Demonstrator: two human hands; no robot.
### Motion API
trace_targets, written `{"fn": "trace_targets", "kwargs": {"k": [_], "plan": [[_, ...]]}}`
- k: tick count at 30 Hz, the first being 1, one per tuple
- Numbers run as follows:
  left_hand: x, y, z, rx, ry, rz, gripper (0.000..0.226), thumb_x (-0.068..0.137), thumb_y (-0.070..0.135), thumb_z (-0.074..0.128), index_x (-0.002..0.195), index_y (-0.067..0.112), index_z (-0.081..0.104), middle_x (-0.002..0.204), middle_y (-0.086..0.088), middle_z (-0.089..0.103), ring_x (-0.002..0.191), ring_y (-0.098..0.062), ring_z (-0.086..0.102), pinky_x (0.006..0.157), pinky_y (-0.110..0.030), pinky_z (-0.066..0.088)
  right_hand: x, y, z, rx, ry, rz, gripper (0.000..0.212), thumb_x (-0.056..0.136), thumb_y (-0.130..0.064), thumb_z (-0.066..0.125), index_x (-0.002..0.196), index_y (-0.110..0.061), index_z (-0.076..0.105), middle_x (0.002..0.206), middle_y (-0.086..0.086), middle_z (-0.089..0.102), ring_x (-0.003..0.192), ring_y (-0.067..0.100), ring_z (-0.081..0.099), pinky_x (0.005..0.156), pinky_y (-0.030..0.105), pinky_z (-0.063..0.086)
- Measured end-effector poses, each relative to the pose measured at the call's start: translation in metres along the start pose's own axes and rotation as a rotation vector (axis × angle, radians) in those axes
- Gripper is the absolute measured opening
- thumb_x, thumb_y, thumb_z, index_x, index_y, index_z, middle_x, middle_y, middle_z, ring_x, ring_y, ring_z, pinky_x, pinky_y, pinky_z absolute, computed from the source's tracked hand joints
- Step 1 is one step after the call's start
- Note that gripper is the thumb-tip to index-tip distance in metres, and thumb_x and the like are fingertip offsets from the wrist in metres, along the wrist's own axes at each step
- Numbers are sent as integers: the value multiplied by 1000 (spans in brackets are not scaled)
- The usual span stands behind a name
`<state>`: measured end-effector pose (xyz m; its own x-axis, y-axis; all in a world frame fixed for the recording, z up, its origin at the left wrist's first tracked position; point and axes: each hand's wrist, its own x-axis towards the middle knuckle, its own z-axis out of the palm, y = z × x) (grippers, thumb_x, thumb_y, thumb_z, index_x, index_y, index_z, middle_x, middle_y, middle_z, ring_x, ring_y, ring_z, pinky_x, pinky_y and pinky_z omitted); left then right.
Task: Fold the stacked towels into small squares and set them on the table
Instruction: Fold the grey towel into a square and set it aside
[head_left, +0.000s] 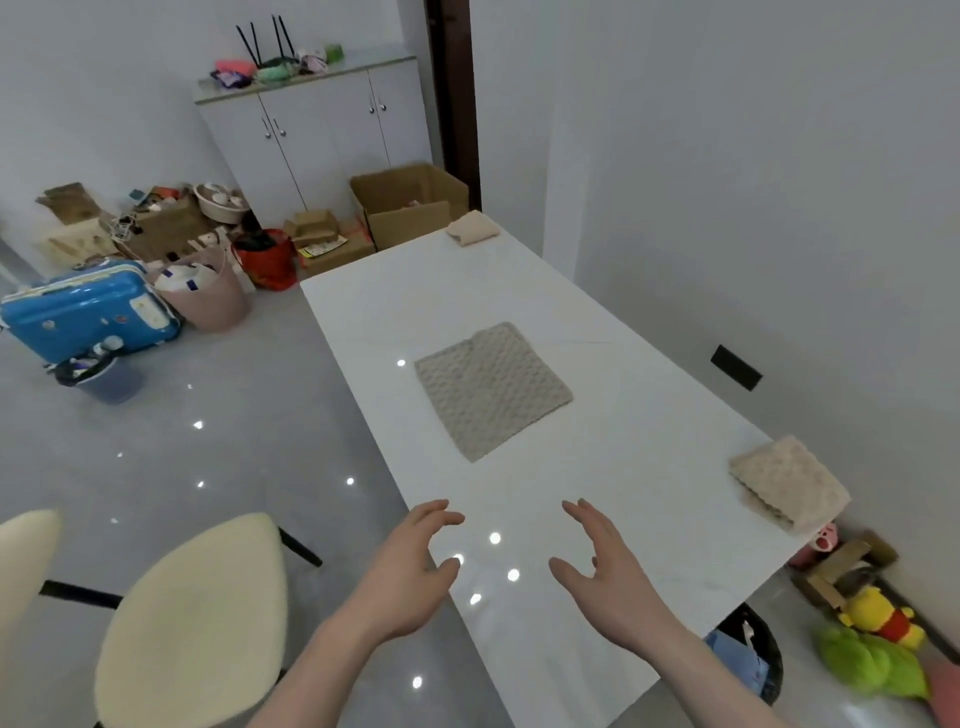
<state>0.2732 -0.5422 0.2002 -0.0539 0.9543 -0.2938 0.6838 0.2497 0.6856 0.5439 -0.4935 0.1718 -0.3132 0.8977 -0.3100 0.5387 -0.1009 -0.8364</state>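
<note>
Left hand (415, 566): I've got it hovering over the near edge of the surface (649, 426), fingers (441, 512) loosely spread and lightly bent, holding nothing.
Right hand (608, 566): mirrors the left, palm turned inward, fingers released, thumb out, nothing in it; the two hands are apart with bare surface between them.
Grey towel (493, 389): lies flat as one square in the middle of the surface, well ahead of both hands, untouched right now.
Risk at the grey towel: the top looks glossy, so I judge a one-handed drag could slide the whole towel instead of lifting a corner, and the fold would come out skewed.
Beige folded towel (789, 483): sits at the right edge, near the right hand, one end looks close to the rim.
Risk there: a wide sweep of my right forearm could nudge it off onto the toys below.
Far folded towel (472, 227): at the far corner, well apart from everything.
Risk far out: reaching that far means leaning across the grey towel and rumpling it.
</note>
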Motion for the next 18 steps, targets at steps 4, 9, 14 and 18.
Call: {"fn": "trace_targets", "kwargs": {"k": [4, 9, 14, 18], "plan": [[-4, -9, -10, -9, -6, 24, 43, 95, 28, 60, 131, 49, 51, 153, 35, 27, 119, 8, 52, 87, -3, 38, 0, -6, 5, 7, 14, 8, 67, 93, -40, 63, 150, -52, 30, 161, -30, 17, 146, -2, 29, 120, 34, 33], [0, -28, -27, -13, 4, 38, 44, 94, 28, 62, 133, 47, 52, 150, 37, 29, 107, 13, 55, 83, -2, 43, 21, -20, 27, 4, 7, 5, 65, 94, -38, 62, 150, -50, 31, 162, -27, 18, 144, -2, 31, 114, 25, 34], [26, -56, -47, 7, -58, 59, 45, 91, 31, 61, 130, 51, 53, 151, 38, 28, 103, -3, 63, 85, -7, 44, 38, -45, 50, 8, 27, 8, 63, 94, -40, 60, 150, -50, 32, 160, -33, 15, 145, -7, 27, 116, 24, 33], [80, -68, -81, 77, -194, 138, 46, 93, 28, 61, 132, 49, 51, 150, 39, 25, 78, -3, 61, 80, -12, 44, 64, -65, 68, 14, 159, 88, 63, 94, -40, 61, 150, -48, 33, 161, -30, 17, 145, -5, 28, 119, 29, 33]]}}
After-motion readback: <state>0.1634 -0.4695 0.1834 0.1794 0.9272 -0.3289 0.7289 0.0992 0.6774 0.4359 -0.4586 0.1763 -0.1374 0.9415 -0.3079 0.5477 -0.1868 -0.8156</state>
